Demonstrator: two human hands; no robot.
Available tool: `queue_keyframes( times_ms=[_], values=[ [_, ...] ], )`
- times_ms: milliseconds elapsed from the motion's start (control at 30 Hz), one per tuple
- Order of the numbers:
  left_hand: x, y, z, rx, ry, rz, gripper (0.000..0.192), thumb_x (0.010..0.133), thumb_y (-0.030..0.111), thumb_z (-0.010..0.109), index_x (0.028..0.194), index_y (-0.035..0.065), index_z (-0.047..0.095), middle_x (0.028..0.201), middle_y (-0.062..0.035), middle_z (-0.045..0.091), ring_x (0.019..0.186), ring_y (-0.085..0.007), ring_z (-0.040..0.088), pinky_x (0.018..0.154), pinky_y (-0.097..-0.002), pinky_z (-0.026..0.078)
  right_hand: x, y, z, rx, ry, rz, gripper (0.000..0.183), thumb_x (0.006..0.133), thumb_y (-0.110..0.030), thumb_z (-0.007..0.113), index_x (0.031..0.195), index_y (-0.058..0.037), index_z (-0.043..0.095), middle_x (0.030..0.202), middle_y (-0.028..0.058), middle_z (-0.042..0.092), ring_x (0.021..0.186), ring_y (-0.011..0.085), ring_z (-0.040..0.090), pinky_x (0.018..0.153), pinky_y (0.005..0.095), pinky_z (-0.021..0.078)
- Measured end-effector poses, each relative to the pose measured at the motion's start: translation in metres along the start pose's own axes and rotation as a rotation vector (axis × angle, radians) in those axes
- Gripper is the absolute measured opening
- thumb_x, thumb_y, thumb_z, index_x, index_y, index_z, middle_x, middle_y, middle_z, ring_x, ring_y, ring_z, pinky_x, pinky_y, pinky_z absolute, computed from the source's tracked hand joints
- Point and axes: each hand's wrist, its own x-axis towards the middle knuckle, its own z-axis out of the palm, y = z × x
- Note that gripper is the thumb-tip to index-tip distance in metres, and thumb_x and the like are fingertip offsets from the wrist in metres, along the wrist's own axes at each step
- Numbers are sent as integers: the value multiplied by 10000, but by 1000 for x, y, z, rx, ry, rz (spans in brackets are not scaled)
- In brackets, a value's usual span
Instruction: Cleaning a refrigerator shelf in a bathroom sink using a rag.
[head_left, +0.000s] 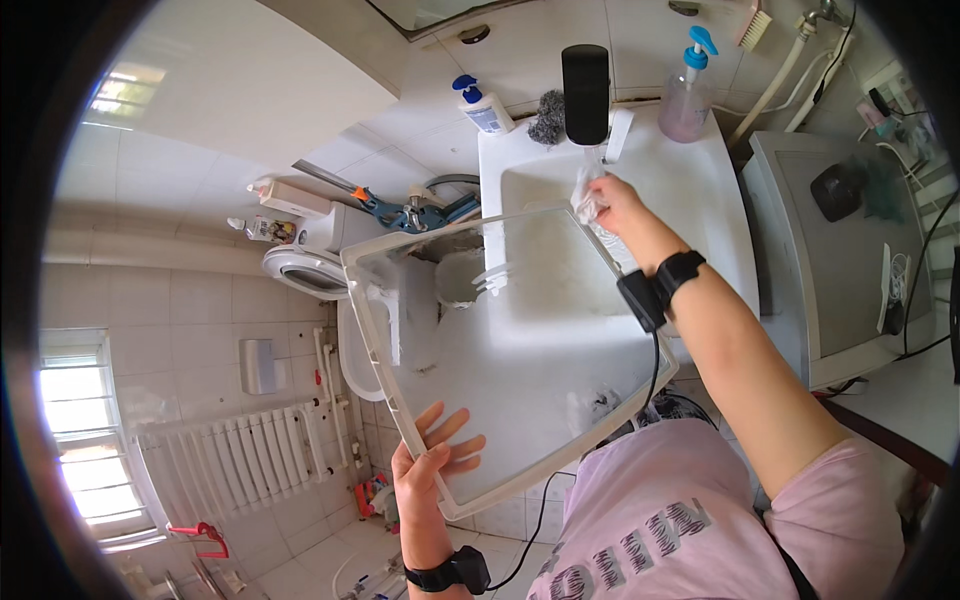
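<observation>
My left hand (435, 457) grips the lower left edge of a clear refrigerator-type shelf panel (547, 375) with an off-white plastic frame. The thumb lies over the frame, and the spread fingers show through the pane. Tilted, the panel reaches over the front left of a white washbasin (697, 225). Whitish smears mark its pane near the lower right. My right hand (619, 206) holds a crumpled wet white cloth (589, 199) over the basin, just beneath a faucet (585, 94) with a dark glossy top. Water shows below the cloth, near the panel's upper right corner.
A white pump bottle (486, 109), a steel wool scourer (550, 118) and a clear pump bottle (686, 101) stand along the basin's back. At right is a grey-topped appliance (855, 285). A toilet (360, 352) and a blue mop head (420, 214) are at left.
</observation>
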Motion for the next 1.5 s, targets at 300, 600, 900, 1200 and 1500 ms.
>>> queue_keyframes(
  times_ms=[300, 600, 900, 1200, 1500],
  values=[
    [-2, 2, 2, 36, 93, 41, 532, 734, 42, 500, 1240, -86, 393, 1100, -256, 562, 831, -337, 644, 645, -338, 566, -83, 43, 60, -564, -397, -26, 449, 749, -6, 499, 1192, -74, 476, 999, 97, 586, 885, 206, 580, 745, 347, 499],
    [11, -3, 1, -3, 112, 59, 561, 721, 74, 524, 1238, -93, 383, 1121, -268, 539, 795, -326, 648, 606, -301, 544, -225, 123, 99, -1101, -999, -1146, 407, 799, 8, 497, 1169, -151, 554, 1246, 106, 481, 1072, 291, 504, 928, 374, 403],
    [15, -13, -1, -76, 110, 32, 578, 716, 72, 527, 1244, -100, 369, 1124, -277, 530, 790, -332, 646, 637, -324, 553, -106, 90, -1, -1407, -348, -620, 457, 685, 113, 467, 1054, -115, 611, 1142, 131, 538, 1052, 323, 510, 896, 364, 421],
    [27, -16, -7, -83, 94, 30, 594, 718, 71, 522, 1245, -126, 333, 1120, -290, 516, 863, -325, 622, 635, -326, 538, -192, 91, -6, -1212, -835, -885, 396, 784, 65, 458, 1120, -100, 586, 1107, 121, 573, 964, 276, 564, 879, 354, 441],
    [41, -24, -9, -102, 56, 10, 563, 759, 93, 512, 1250, -119, 337, 1147, -301, 502, 821, -327, 637, 641, -316, 540, -262, 113, 28, -1121, -784, -994, 246, 777, -15, 537, 1002, -77, 616, 1088, 114, 557, 1011, 300, 509, 886, 404, 394]
  ],
)
